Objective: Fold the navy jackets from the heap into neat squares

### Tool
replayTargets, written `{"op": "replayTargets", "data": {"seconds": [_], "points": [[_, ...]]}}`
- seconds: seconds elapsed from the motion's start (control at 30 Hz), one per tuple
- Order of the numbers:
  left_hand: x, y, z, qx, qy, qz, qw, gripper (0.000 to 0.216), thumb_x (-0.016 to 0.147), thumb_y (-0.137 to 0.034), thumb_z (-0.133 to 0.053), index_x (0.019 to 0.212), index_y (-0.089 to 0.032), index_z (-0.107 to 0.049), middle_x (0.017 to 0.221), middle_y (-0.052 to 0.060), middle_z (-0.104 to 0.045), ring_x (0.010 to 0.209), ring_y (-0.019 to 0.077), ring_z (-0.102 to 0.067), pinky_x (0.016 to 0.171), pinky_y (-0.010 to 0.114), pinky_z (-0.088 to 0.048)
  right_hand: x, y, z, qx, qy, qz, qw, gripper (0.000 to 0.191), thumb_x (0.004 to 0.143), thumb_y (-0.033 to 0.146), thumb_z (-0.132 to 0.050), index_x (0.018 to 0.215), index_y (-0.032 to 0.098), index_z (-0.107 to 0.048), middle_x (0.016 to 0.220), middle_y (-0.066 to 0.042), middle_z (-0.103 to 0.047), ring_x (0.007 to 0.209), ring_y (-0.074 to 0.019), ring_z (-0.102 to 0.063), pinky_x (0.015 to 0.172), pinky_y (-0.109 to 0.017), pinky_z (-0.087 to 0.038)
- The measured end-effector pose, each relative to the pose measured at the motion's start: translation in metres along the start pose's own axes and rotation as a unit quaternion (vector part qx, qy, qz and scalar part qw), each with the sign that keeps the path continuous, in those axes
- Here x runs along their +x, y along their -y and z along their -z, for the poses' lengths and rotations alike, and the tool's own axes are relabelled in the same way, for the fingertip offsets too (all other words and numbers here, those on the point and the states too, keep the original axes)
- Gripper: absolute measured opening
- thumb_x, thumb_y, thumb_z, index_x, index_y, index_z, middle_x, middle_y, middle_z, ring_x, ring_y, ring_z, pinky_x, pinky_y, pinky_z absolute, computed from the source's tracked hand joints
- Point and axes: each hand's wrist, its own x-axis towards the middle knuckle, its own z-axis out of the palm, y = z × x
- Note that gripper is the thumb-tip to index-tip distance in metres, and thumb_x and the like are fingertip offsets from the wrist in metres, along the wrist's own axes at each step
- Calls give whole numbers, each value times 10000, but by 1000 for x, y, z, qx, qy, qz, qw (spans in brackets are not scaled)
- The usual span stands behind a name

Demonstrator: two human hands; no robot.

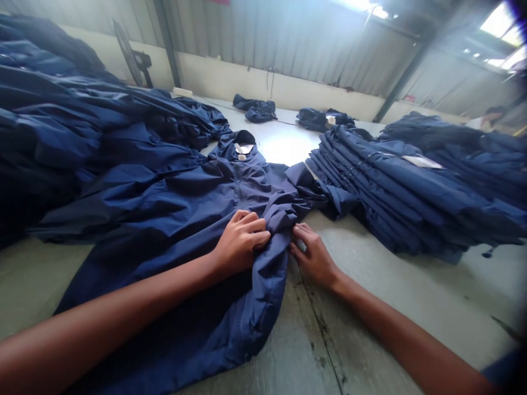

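A navy blue jacket (pixel 185 219) lies spread before me, its collar pointing away and a zip running down from it. Near the collar shows a white label (pixel 244 148). My left hand (pixel 242 238) is closed on the jacket's front, pinching the fabric right of the zip. At the jacket's right side edge, my right hand (pixel 310 252) has its fingers curled against a fold, gripping the cloth there. The tips of the right fingers are partly hidden by the fabric. The right sleeve lies bunched toward the stack beside it.
A tall heap of navy garments (pixel 61 120) rises on the left. Folded jackets form a stack (pixel 403 181) on the right. Small bundles (pixel 255 108) lie farther back on the pale table (pixel 379 296). A fan (pixel 132 57) stands by the wall.
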Motion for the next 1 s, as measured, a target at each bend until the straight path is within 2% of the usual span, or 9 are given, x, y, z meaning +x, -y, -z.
{"op": "replayTargets", "data": {"seconds": [0.07, 0.17, 0.27, 0.37, 0.43, 0.53, 0.67, 0.83, 1.0], "points": [[0, 1, -1, 2, 3, 6, 1000, 228, 876, -80, -512, 691, -206, -469, 768, 15, -588, 778, 182, -496, 841, 372, -378, 1, -1, 6, 5, -38, -20, 999, 129, 990, 285, -542, 929, 233, -644, 997, -86, -707, 983, -265, -633, 906, -423, -523], [2, 2, -4, 2, -1, 40, 999, 137, 919, -170, -580, 811, -216, -509, 849, 19, -617, 839, 199, -537, 863, 375, -398, 0, 0, 23, 13, -99, -60, 993, 191, 1013, 339, -524, 921, 231, -652, 952, -64, -702, 907, -238, -639, 805, -360, -513], [3, 3, -7, -21, -7, 81, 996, 103, 988, -278, -605, 964, -212, -529, 933, 24, -638, 887, 203, -581, 898, 381, -426, -4, 5, 41, 26, -165, -107, 980, 258, 1043, 437, -510, 985, 240, -667, 832, -22, -666, 762, -196, -620, 667, -303, -485], [2, 3, -10, -57, -16, 90, 994, 144, 993, -231, -591, 1115, -193, -526, 965, 28, -635, 906, 199, -606, 900, 379, -462, -6, 11, 52, 30, -221, -146, 964, 291, 1055, 497, -492, 1085, 263, -660, 678, 23, -587, 587, -173, -566, 553, -283, -452], [1, 3, -10, -77, -25, 72, 994, 296, 988, -204, -601, 1264, -174, -499, 1056, 54, -643, 962, 201, -621, 922, 380, -491, -6, 15, 54, 8, -241, -133, 961, 294, 1068, 481, -455, 1139, 274, -652, 815, -19, -673, 695, -199, -648, 644, -321, -534], [-1, 2, -9, -84, -20, 17, 996, 468, 1015, -197, -599, 1458, -221, -448, 1301, 106, -597, 1169, 223, -604, 1022, 400, -509, -5, 20, 51, -43, -213, -54, 975, 280, 1061, 408, -463, 1233, 281, -643, 1204, -97, -697, 1123, -277, -670, 986, -458, -549], [0, 3, -8, -70, 38, -26, 996, 536, 1027, -163, -566, 1527, -342, -491, 1535, 113, -453, 1383, 273, -500, 1147, 466, -466, -5, 23, 46, -70, -217, 6, 974, 276, 1055, 321, -459, 1248, 277, -651, 1213, -103, -653, 1205, -288, -618, 1083, -509, -494], [1, 5, -16, -54, 124, -11, 991, 629, 997, -118, -561, 1573, -341, -439, 1588, 104, -454, 1366, 291, -537, 1128, 512, -478, -1, 7, 46, -118, -200, -46, 972, 343, 1040, 369, -491, 1334, 266, -633, 1285, -131, -614, 1269, -301, -576, 1138, -546, -449], [1, 5, -20, -71, 133, 28, 988, 637, 954, -90, -581, 1550, -257, -428, 1598, 113, -440, 1356, 274, -550, 1155, 470, -478, -1, -37, 50, -70, -181, -170, 966, 579, 1013, 564, -516, 1485, 228, -524, 1476, -184, -565, 1373, -342, -532, 1158, -605, -410]]}}
